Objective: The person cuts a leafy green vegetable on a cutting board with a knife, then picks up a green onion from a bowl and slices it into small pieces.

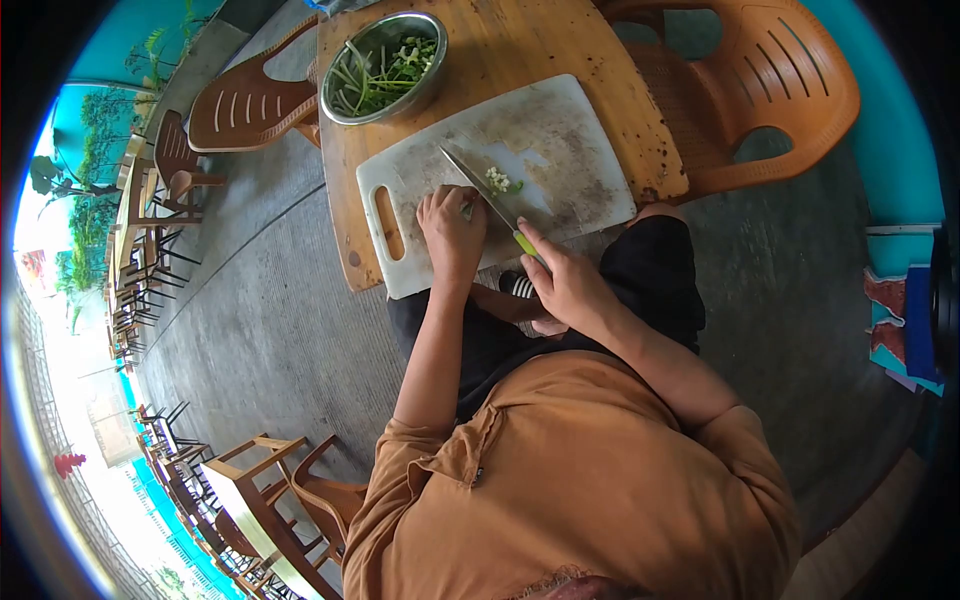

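the left hand (452,232) is curling its fingers down, pressing on a thin green stalk (466,207) lying on the white cutting board (560,130). the stalk is mostly hiding under the fingers, so only a little bit is showing. the left arm is reaching straight out from the orange sleeve to the near edge of the board.

just to the right, the right hand (570,285) is closing tight around the green handle of a knife (485,195). the blade is pointing away and to the left, lying across the board beside the left hand's fingers. the right arm is bending at the elbow and coming in from the right.

a small pile of chopped bits (500,181) is sitting by the blade. the board is resting on a wooden table (520,45). at the far left of the table, a metal bowl (384,65) is holding green leaves. an orange chair (760,90) is standing at the far right, and another chair (250,105) is standing at the far left.
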{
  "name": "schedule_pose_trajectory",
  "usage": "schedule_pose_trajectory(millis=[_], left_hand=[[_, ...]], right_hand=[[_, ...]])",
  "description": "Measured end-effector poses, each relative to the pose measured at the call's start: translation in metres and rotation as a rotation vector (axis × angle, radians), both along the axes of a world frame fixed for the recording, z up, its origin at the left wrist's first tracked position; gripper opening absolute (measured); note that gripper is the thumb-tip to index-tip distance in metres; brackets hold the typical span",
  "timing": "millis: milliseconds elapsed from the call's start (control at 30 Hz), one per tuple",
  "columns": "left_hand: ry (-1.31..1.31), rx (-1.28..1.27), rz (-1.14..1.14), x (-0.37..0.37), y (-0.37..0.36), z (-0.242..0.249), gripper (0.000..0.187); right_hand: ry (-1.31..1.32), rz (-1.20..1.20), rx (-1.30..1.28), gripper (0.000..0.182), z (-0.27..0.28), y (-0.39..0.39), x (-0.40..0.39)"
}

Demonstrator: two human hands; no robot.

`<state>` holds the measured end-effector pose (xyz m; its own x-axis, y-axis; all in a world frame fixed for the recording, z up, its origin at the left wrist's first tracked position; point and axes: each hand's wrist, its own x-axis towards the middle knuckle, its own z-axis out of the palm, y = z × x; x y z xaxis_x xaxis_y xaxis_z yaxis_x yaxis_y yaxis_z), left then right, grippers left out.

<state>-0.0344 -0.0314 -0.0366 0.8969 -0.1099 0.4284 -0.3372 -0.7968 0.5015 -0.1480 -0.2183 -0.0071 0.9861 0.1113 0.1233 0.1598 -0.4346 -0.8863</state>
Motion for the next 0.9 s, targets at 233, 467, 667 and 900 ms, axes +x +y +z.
schedule_pose_trajectory(millis=[233,467,667,900], left_hand=[[-0.001,0.012,0.018,0.000,0.000,0.002,0.011],[0.001,-0.005,0.020,0.000,0.000,0.001,0.011],[-0.015,-0.013,-0.008,-0.001,0.001,0.003,0.012],[-0.012,-0.004,0.002,-0.003,0.002,0.001,0.013]], right_hand=[[0.056,0.036,-0.008,0.054,0.008,0.004,0.008],[0.051,0.052,0.056,0.053,0.009,-0.003,-0.003],[0.115,0.024,0.033,0.053,-0.002,0.004,0.009],[0.202,0.025,-0.071,0.051,0.004,0.014,0.023]])
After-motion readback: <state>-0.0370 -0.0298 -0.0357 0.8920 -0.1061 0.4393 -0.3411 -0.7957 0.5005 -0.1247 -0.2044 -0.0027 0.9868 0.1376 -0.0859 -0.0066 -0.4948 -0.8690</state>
